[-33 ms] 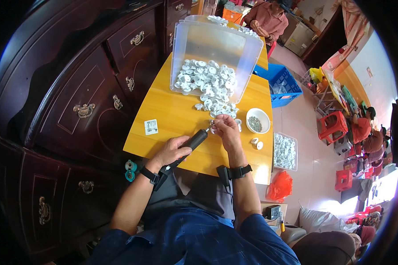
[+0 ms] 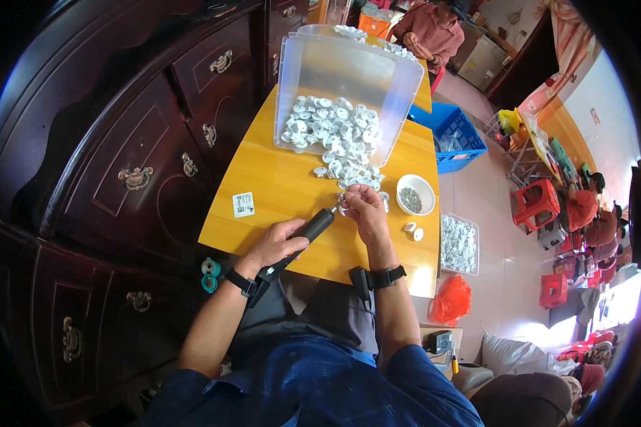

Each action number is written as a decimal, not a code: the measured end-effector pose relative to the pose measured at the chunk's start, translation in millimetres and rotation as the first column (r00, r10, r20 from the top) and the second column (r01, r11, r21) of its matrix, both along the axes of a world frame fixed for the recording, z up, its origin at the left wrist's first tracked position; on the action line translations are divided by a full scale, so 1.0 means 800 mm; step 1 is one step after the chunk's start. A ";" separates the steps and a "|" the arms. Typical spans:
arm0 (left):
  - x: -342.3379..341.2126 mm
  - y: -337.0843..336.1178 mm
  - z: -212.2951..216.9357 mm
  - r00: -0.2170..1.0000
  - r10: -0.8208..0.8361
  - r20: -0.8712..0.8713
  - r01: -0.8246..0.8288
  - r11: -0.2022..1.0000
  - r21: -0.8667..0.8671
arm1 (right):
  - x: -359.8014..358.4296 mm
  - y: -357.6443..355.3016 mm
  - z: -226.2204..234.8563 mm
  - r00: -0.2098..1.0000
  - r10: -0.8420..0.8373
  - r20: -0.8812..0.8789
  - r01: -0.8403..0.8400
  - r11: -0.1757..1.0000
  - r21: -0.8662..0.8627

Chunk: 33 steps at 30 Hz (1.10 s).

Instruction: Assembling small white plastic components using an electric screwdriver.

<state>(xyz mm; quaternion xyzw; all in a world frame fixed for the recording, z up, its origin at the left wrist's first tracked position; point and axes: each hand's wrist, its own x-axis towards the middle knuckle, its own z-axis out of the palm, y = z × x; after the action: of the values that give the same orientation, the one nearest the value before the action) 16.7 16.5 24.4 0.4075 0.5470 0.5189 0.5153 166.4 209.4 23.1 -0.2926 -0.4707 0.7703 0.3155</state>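
A black electric screwdriver (image 2: 316, 226) is wrapped in my left hand (image 2: 274, 245), slanting up and to the right. Its tip meets a small white plastic part (image 2: 344, 206), which the fingers of my right hand (image 2: 367, 213) pinch; most of that part is hidden behind them. Just beyond, a heap of white round plastic parts (image 2: 338, 132) spills from a clear plastic bin (image 2: 345, 71) onto the wooden table (image 2: 278, 185). Right of my right hand stands a white bowl (image 2: 425, 183) holding small metal pieces, likely screws (image 2: 410, 199). Two loose white parts (image 2: 414, 231) lie below the bowl.
A white printed label (image 2: 243, 205) lies at the table's left. On the floor to the right are a blue crate (image 2: 463, 160), a clear box of white parts (image 2: 459, 244) and a red plastic bag (image 2: 450, 300). Dark wooden cabinets (image 2: 121, 156) line the left. A person (image 2: 434, 32) sits beyond the table.
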 end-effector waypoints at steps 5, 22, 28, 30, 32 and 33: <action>-0.006 -0.002 -0.008 0.993 -0.047 0.109 0.043 0.998 0.035 | -0.002 -0.007 -0.005 0.992 0.000 -0.128 -0.005 0.999 -0.037; -0.002 -0.001 -0.010 0.999 0.020 0.051 -0.022 0.999 0.039 | 0.023 -0.008 0.012 0.996 -0.019 0.085 0.002 0.982 0.191; -0.002 -0.003 -0.011 0.998 0.025 0.057 -0.028 0.999 0.040 | 0.067 0.004 -0.013 0.845 -0.484 0.227 0.195 0.675 0.712; -0.003 -0.003 -0.012 0.998 0.034 0.057 -0.037 0.998 0.055 | 0.077 0.010 -0.018 0.808 -0.534 0.250 0.164 0.611 0.774; -0.002 0.000 -0.015 0.998 0.019 0.058 -0.023 0.998 0.065 | 0.087 0.021 -0.025 0.749 -0.621 0.230 0.121 0.470 0.874; -0.002 -0.001 -0.014 0.998 0.024 0.053 -0.027 0.998 0.061 | 0.085 0.021 -0.023 0.749 -0.621 0.232 0.119 0.470 0.874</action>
<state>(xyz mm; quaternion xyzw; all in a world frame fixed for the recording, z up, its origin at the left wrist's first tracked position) 14.8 15.9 12.9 0.4024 0.5222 0.5527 0.5098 234.6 226.4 4.3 -0.4085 -0.7575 0.2580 0.4391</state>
